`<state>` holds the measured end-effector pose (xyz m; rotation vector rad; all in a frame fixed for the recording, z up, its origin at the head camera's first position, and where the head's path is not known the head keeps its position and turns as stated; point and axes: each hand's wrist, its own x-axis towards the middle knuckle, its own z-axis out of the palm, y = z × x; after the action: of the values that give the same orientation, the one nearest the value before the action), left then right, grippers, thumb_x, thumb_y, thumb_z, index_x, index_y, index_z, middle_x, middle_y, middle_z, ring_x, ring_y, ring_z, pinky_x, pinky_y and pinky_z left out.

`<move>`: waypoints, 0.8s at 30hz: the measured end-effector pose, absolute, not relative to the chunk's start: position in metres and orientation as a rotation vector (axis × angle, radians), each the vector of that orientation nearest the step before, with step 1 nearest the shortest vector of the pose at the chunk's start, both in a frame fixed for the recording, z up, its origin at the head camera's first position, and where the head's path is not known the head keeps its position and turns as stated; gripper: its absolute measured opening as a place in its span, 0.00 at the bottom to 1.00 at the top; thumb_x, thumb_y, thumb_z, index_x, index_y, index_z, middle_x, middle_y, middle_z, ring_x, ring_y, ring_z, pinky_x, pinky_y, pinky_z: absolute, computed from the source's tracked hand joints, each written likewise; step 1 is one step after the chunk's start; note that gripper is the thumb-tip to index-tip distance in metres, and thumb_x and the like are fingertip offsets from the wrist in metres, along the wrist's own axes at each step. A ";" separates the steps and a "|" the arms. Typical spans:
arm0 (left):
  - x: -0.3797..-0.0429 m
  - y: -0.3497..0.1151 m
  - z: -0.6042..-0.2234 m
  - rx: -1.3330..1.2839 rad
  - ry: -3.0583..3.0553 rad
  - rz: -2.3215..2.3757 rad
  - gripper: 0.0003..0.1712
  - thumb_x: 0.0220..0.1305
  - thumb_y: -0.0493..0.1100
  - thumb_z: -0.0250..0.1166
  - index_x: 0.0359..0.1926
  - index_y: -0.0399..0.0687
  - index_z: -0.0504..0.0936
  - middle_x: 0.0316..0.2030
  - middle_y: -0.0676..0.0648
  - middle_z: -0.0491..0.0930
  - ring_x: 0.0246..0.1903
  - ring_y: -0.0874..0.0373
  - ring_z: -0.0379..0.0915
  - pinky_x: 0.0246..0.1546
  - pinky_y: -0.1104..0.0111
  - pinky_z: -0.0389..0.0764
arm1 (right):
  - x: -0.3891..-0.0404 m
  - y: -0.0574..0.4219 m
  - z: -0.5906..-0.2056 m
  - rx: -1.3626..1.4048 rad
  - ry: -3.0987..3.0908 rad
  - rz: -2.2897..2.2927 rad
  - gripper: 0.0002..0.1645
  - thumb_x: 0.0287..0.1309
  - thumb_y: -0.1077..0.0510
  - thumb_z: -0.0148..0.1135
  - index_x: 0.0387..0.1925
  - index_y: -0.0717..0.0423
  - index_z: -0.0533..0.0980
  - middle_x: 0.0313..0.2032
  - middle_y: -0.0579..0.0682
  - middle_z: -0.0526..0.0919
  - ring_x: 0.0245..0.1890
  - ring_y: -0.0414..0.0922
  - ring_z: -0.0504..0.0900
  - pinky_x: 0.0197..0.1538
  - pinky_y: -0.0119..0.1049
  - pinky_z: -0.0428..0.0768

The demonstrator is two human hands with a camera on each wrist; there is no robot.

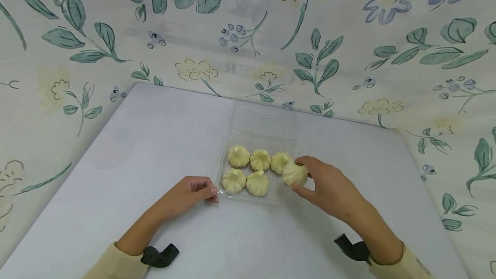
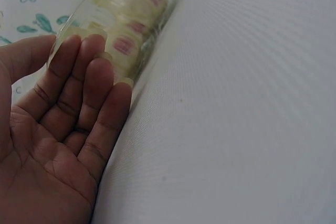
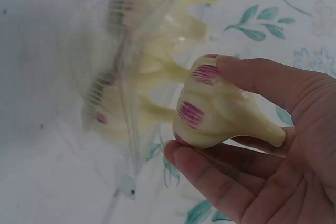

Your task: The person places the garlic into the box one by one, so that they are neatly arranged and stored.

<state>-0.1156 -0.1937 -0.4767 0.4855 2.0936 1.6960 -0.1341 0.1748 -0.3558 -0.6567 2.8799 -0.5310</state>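
In the head view my right hand (image 1: 333,188) pinches a pale yellow toy garlic bulb (image 3: 207,106) between thumb and fingers, over the right end of a clear plastic container (image 1: 277,192). The right wrist view shows purple streaks on its rounded base and its stem pointing toward the palm. Inside the container sit several similar bulbs (image 1: 257,183) in two rows, stems up. At the container's front left corner my left hand (image 1: 190,195) rests on the table, its loosely bent fingers touching the clear side (image 2: 76,11).
The container's clear lid (image 1: 263,122) lies folded back behind it on the white table (image 1: 162,141). Flowered cloth (image 1: 263,33) hangs behind the table and along its sides. A black wrist camera mount (image 1: 159,255) sits at each sleeve.
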 end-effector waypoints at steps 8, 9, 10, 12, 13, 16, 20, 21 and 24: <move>-0.115 -0.194 -0.478 0.476 2.105 1.685 0.13 0.79 0.44 0.61 0.39 0.41 0.86 0.37 0.46 0.87 0.42 0.52 0.82 0.48 0.67 0.82 | -0.140 0.166 -0.374 -0.753 2.806 -0.461 0.36 0.62 0.51 0.77 0.67 0.58 0.73 0.61 0.55 0.82 0.56 0.52 0.84 0.55 0.50 0.83; -0.115 -0.194 -0.478 0.474 2.106 1.685 0.13 0.79 0.44 0.61 0.39 0.41 0.86 0.37 0.46 0.87 0.42 0.52 0.82 0.48 0.66 0.82 | -0.141 0.166 -0.375 -0.767 2.793 -0.451 0.37 0.62 0.51 0.77 0.67 0.59 0.73 0.62 0.56 0.81 0.58 0.54 0.83 0.57 0.51 0.83; -0.115 -0.194 -0.477 0.473 2.107 1.684 0.13 0.79 0.44 0.61 0.39 0.42 0.86 0.37 0.46 0.87 0.42 0.52 0.82 0.48 0.66 0.82 | -0.142 0.165 -0.377 -0.781 2.782 -0.440 0.37 0.62 0.51 0.77 0.68 0.59 0.73 0.64 0.56 0.80 0.61 0.55 0.82 0.59 0.52 0.81; -0.115 -0.194 -0.478 0.473 2.107 1.683 0.13 0.79 0.44 0.61 0.39 0.42 0.86 0.37 0.46 0.87 0.42 0.52 0.82 0.48 0.66 0.82 | -0.145 0.164 -0.379 -0.812 2.761 -0.422 0.37 0.62 0.51 0.76 0.68 0.59 0.73 0.65 0.58 0.79 0.64 0.56 0.80 0.62 0.54 0.79; -0.115 -0.194 -0.478 0.474 2.107 1.684 0.13 0.79 0.44 0.61 0.39 0.42 0.86 0.37 0.46 0.87 0.42 0.51 0.82 0.48 0.66 0.82 | -0.146 0.163 -0.380 -0.835 2.754 -0.412 0.37 0.63 0.51 0.76 0.68 0.59 0.73 0.66 0.59 0.79 0.64 0.57 0.79 0.62 0.55 0.79; -0.116 -0.193 -0.478 0.479 2.106 1.683 0.13 0.79 0.44 0.61 0.39 0.42 0.86 0.37 0.46 0.87 0.42 0.52 0.82 0.48 0.67 0.82 | -0.148 0.162 -0.384 -0.882 2.747 -0.384 0.36 0.62 0.52 0.76 0.66 0.60 0.73 0.65 0.60 0.79 0.63 0.58 0.80 0.61 0.55 0.80; -0.116 -0.193 -0.478 0.484 2.104 1.686 0.13 0.79 0.44 0.61 0.38 0.42 0.86 0.37 0.45 0.87 0.42 0.52 0.82 0.48 0.67 0.81 | -0.149 0.161 -0.386 -0.914 2.747 -0.356 0.34 0.62 0.53 0.77 0.65 0.59 0.73 0.62 0.60 0.81 0.60 0.57 0.82 0.58 0.54 0.82; -0.116 -0.193 -0.478 0.485 2.104 1.687 0.13 0.79 0.44 0.61 0.38 0.42 0.86 0.37 0.45 0.87 0.42 0.52 0.82 0.48 0.67 0.82 | -0.149 0.160 -0.387 -0.916 2.747 -0.346 0.34 0.62 0.53 0.77 0.64 0.59 0.74 0.61 0.61 0.81 0.59 0.57 0.83 0.57 0.53 0.82; -0.116 -0.193 -0.478 0.486 2.107 1.688 0.13 0.79 0.44 0.61 0.38 0.42 0.86 0.36 0.45 0.87 0.41 0.52 0.82 0.48 0.67 0.82 | -0.149 0.159 -0.388 -0.919 2.749 -0.326 0.34 0.62 0.52 0.77 0.64 0.59 0.74 0.59 0.60 0.82 0.56 0.56 0.84 0.54 0.52 0.83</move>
<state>-0.1158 -0.1933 -0.4782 0.4856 2.1066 1.6877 -0.1491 0.1588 -0.3875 -0.9192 2.7490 -0.3260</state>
